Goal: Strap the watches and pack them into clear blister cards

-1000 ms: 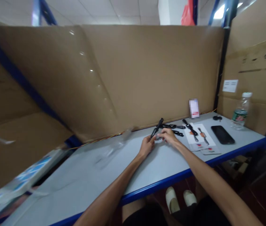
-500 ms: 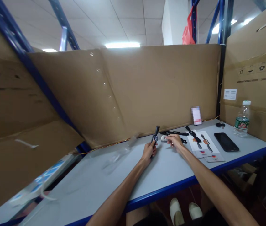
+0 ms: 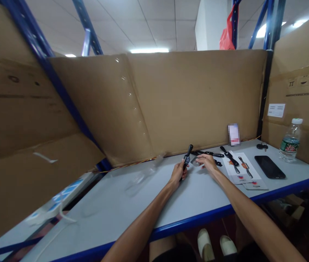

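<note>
My left hand [image 3: 178, 174] is closed around a black spokeshave [image 3: 189, 151], which it holds tilted upright over the table. Close to its right, my right hand [image 3: 208, 162] pinches a small flat grey metal blade [image 3: 194, 161] between thumb and fingers. The blade is apart from the spokeshave. Behind my right hand lie several black tools [image 3: 216, 155] of similar shape, partly hidden. Another black spokeshave [image 3: 228, 155] rests on a printed sheet [image 3: 234, 178] that pictures such tools.
On the right are a black phone [image 3: 269, 167], a water bottle [image 3: 290, 142] and keys [image 3: 261, 146]. A small upright card [image 3: 233, 134] leans on the cardboard wall [image 3: 184, 102]. Clear plastic bags [image 3: 146, 174] lie on the grey table [image 3: 110, 207]; a power strip [image 3: 67, 193] is at left.
The view has turned slightly left, shifting everything rightward. The blade in my right hand has tilted, showing grey rather than bright white. Both hands keep their holds.
</note>
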A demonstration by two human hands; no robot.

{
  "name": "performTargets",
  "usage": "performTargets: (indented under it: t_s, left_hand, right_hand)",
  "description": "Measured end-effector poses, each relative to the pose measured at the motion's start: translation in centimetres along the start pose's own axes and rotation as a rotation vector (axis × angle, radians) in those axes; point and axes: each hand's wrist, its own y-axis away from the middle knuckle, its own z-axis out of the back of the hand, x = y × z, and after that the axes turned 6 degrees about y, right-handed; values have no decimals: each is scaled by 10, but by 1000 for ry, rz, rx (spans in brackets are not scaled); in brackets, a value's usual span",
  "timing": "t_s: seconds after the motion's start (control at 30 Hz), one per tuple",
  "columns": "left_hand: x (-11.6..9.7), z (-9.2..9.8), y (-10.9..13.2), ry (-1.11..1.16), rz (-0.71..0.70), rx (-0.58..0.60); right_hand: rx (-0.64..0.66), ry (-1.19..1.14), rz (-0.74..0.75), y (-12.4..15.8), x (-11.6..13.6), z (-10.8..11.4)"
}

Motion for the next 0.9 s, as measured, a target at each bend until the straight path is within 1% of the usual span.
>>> performTargets:
  t_s: [0.07,0.2,0.33,0.47,0.57,0.63,0.77,0.9]
  left_hand:
    - [1,-1,0,-37,1,27]
    - [3,-3,-1,-103,6,92]
    - [4,-2,-1,-105,-3,144]
    - [5,-1,-1,-50,-52,124]
    - [6,-1,-1,-16,-88,86]
    - [6,-2,-1,-18,-93,69]
    - [5,-3,2,-65,-97,89]
    - [4,-4,3,-101,-78,101]
  right_hand:
    - [-6,13,6,-1,-1,-2]
    - [20,0,24,0,-3,-7]
    - [35,-16,8,2,-2,-9]
    - [107,-65,-43,4,-3,-9]
    - [190,-29,-74,5,-5,-10]
    - [213,-3,-84,6,-6,-12]
    - [177,-20,-72,5,-4,-13]
    - [133,-39,-95,6,-3,-13]
